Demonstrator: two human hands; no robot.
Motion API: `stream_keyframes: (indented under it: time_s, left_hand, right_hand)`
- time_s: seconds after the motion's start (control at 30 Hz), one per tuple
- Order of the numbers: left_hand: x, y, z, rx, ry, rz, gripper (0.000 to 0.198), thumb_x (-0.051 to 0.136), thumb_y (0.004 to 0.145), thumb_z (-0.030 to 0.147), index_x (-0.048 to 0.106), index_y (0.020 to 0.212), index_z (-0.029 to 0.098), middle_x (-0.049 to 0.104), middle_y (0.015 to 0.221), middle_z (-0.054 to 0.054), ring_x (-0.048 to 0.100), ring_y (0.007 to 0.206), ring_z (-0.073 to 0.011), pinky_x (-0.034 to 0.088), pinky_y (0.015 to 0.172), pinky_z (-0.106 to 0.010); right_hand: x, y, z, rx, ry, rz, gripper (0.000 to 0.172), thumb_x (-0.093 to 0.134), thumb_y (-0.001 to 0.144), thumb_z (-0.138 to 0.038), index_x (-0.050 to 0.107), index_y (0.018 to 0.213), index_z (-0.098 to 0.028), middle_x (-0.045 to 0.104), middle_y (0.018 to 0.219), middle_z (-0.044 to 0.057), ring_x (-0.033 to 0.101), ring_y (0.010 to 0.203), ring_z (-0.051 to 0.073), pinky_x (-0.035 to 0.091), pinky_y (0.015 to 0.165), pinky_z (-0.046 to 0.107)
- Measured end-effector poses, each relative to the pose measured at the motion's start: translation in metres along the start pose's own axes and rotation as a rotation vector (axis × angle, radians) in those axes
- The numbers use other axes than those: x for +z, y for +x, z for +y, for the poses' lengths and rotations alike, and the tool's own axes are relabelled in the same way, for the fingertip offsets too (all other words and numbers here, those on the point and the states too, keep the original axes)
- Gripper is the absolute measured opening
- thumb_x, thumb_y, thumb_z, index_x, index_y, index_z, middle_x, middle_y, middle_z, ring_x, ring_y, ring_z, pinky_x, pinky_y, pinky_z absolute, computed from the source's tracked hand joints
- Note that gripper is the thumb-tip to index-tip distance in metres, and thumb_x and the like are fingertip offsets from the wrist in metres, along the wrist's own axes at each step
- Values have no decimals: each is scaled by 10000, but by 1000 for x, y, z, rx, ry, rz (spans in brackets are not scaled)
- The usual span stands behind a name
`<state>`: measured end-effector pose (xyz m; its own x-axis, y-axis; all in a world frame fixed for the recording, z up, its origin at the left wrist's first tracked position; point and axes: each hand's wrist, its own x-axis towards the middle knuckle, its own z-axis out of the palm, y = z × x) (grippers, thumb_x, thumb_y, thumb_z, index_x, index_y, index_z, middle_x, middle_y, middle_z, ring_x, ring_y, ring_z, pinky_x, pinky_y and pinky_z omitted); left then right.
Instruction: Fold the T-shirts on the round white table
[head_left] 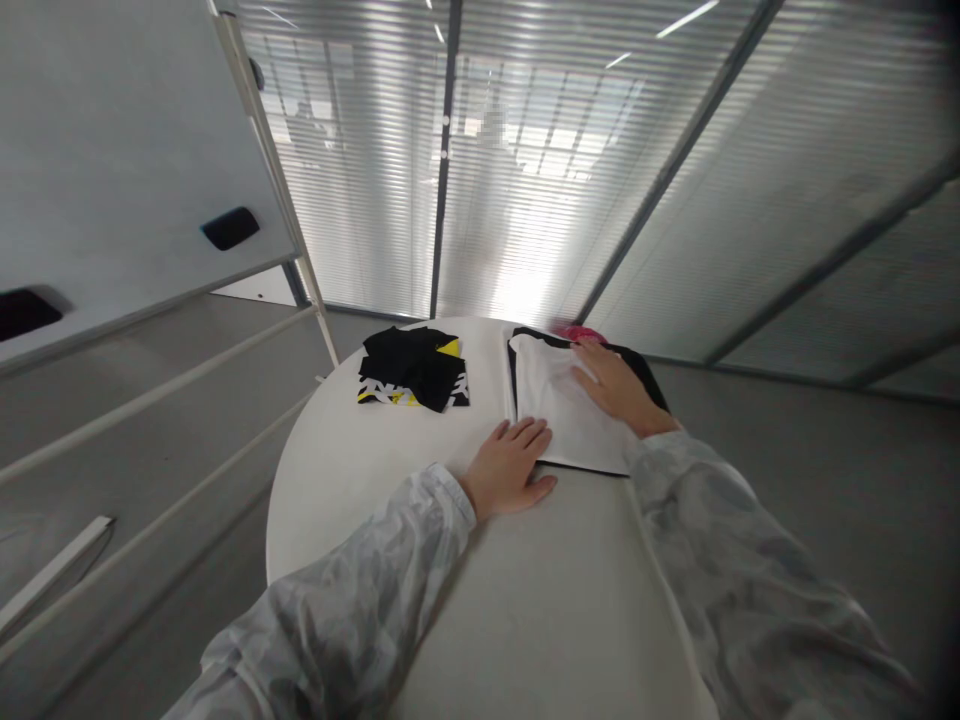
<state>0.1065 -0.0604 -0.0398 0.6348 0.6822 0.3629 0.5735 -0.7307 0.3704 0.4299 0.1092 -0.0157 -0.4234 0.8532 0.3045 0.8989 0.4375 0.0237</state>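
On the right half of the white table lies a folded white cloth (pixel 566 405), on top of a black cloth (pixel 646 375) whose edges show around it. My right hand (pixel 616 385) rests flat on the white cloth near its far right side, fingers stretched out. At the cloth's near left corner, my left hand (pixel 511 468) lies with its fingers spread, palm down, partly on the table. Neither hand grips anything. To the left sits a small pile of folded cloth (pixel 414 368) in black, white and yellow, with a black piece on top.
A rounded white table (pixel 337 500) stands before me. Something pink (pixel 581 333) shows behind the cloth at the far edge. A whiteboard (pixel 135 130) on a white metal frame (pixel 187 360) is at the left. Beyond the table runs a ribbed translucent partition (pixel 525 200).
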Motion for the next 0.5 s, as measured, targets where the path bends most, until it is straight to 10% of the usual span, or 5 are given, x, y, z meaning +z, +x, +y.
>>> stream_keyframes:
  time_s: [0.1, 0.33, 0.5]
  left_hand:
    - [0, 0, 0, 2, 1, -2, 749, 581, 1059, 567, 438, 1699, 204, 433, 1793, -132, 382, 1672, -309, 316, 1371, -546]
    - [-2, 0, 0, 9, -10, -6, 763, 577, 1060, 569, 428, 1699, 181, 443, 1787, -131, 393, 1664, -311, 327, 1363, -553]
    - [-4, 0, 1, 7, -18, -8, 760, 582, 1056, 566, 427, 1701, 194, 446, 1783, -142, 409, 1656, -324, 332, 1357, -557]
  right_hand:
    - [10, -8, -11, -99, 132, -75, 695, 355, 1140, -590, 420, 1741, -248, 383, 1822, 85, 378, 1682, 289, 301, 1398, 505]
    - [10, 9, 20, 311, 46, -95, 722, 455, 1070, -615, 569, 1619, -161, 533, 1706, 214, 464, 1611, 437, 332, 1322, 706]
    - [-5, 64, -40, 232, 70, 85, 605, 490, 1067, -591, 698, 1448, -170, 713, 1505, 194, 624, 1440, 389, 437, 1280, 543]
